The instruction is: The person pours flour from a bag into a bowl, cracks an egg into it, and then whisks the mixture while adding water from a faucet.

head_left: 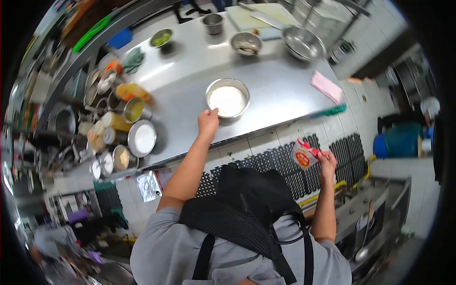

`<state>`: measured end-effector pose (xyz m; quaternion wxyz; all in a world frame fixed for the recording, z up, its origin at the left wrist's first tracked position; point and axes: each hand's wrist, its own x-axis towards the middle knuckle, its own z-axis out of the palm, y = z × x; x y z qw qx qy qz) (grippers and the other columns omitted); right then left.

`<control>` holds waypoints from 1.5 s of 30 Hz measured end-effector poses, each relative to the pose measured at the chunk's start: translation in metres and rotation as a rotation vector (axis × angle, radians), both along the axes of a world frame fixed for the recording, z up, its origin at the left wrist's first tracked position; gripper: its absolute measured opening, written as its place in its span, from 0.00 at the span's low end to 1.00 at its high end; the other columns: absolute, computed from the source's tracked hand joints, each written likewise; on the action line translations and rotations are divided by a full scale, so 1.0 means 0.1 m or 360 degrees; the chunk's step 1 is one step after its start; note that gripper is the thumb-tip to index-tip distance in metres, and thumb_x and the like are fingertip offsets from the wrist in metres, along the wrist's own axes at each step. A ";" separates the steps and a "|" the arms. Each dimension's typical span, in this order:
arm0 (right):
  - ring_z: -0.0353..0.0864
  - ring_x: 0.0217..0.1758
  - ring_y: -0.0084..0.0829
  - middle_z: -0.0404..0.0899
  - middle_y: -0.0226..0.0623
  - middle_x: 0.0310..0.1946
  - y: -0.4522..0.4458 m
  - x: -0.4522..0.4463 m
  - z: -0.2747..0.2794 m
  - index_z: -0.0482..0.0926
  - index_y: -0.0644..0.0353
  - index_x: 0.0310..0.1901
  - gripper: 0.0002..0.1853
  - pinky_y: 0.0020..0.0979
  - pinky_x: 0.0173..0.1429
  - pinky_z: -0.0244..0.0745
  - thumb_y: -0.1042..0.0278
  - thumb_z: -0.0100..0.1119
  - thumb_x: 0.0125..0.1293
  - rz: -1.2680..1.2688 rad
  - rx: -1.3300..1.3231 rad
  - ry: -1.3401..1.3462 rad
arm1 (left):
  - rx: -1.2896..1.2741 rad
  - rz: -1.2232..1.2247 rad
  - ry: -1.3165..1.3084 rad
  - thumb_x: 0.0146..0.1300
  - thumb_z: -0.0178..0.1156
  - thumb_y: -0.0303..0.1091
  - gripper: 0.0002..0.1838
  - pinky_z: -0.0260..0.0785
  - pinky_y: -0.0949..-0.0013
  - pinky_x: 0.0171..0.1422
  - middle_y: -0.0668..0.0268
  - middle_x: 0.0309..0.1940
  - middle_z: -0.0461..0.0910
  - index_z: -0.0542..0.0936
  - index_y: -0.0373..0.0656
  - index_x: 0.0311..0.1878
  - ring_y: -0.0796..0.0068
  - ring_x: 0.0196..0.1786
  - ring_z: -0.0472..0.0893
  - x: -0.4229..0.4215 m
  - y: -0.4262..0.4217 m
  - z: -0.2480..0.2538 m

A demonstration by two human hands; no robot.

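Observation:
A round metal bowl (208, 97) with white powder (227, 100) in it stands near the front edge of the steel table (180, 99). My left hand (208, 124) is closed on the near-left side of its rim. Off the table's edge, over the black floor mats, my right hand (327, 165) grips a small plastic packet (304, 157) with red and yellow print. The packet's top looks gathered in my fingers, and how much is inside is hard to see.
Sauce bottles (116, 122), a steel pot of yellow liquid (134, 110) and a white-filled bowl (142, 138) crowd the left end. Farther back are a bowl of greens (162, 38), a metal bowl (304, 43) and a cutting board (261, 16). A pink cloth (327, 87) lies right.

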<state>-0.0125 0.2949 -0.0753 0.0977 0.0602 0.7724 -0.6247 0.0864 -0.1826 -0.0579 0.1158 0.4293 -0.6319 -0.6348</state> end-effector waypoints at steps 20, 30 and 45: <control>0.79 0.30 0.19 0.82 0.35 0.28 0.85 0.00 -1.05 0.75 0.64 0.31 0.05 0.22 0.34 0.73 0.84 0.59 0.60 0.0361 -0.0408 -0.0308 | -0.1100 -0.1641 0.0169 0.52 0.70 0.36 0.27 0.65 0.57 0.63 0.52 0.53 0.76 0.75 0.41 0.56 0.50 0.58 0.73 -0.08 2.85 -0.02; 0.81 0.32 0.20 0.83 0.36 0.28 0.00 -0.01 -0.51 0.77 0.65 0.32 0.02 0.24 0.36 0.76 0.80 0.61 0.60 0.1028 -0.0509 -0.0325 | -0.1576 -0.1558 -0.0123 0.50 0.70 0.36 0.20 0.61 0.55 0.64 0.55 0.58 0.73 0.81 0.41 0.47 0.53 0.63 0.69 -0.04 3.12 -0.04; 0.82 0.29 0.26 0.82 0.38 0.25 -0.53 0.30 -0.60 0.78 0.64 0.30 0.04 0.29 0.34 0.74 0.74 0.64 0.57 0.1173 -0.0437 -0.0170 | -0.1494 -0.1437 -0.0069 0.52 0.69 0.35 0.10 0.62 0.55 0.61 0.55 0.56 0.75 0.82 0.40 0.33 0.54 0.59 0.73 0.24 2.75 -0.25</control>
